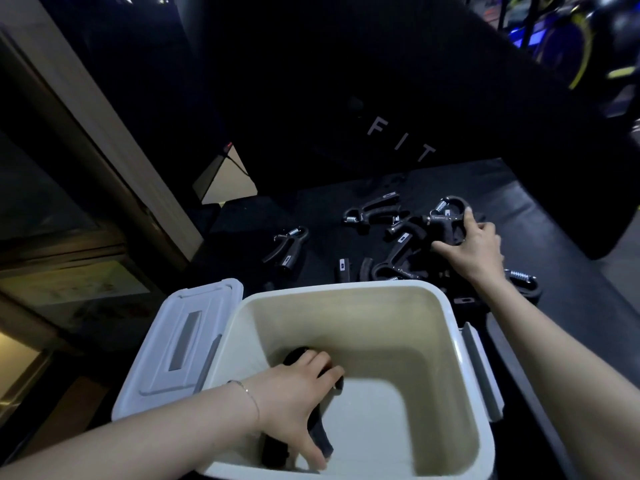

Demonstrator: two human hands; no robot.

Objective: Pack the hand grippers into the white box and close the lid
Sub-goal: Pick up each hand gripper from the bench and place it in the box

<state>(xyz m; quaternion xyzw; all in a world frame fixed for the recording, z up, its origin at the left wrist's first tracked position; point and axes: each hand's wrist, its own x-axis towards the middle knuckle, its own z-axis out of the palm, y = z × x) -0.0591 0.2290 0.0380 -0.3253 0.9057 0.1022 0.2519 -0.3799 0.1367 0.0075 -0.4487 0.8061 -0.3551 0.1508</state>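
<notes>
two hands work at once, so this looks like the middle of the packing step. the left hand (298,393) is down inside the white box (446,306), its fingers curled around a black hand gripper (320,434) near the box's left wall, either setting it on the floor or about to let go. the right hand (474,247) reaches over the far rim to the pile of grippers (398,251) on the dark mat (554,237), fingers closed on the top gripper (446,216) with its spring showing. several more lie loose there, one stray gripper (289,245) apart to the left. the lid (183,337) lies open, flat just beside the box's left side. next, probably, the left hand releases and clears out while the right lifts its gripper free of the tangled handles and carries it over the rim. closing the lid is far off.
</notes>
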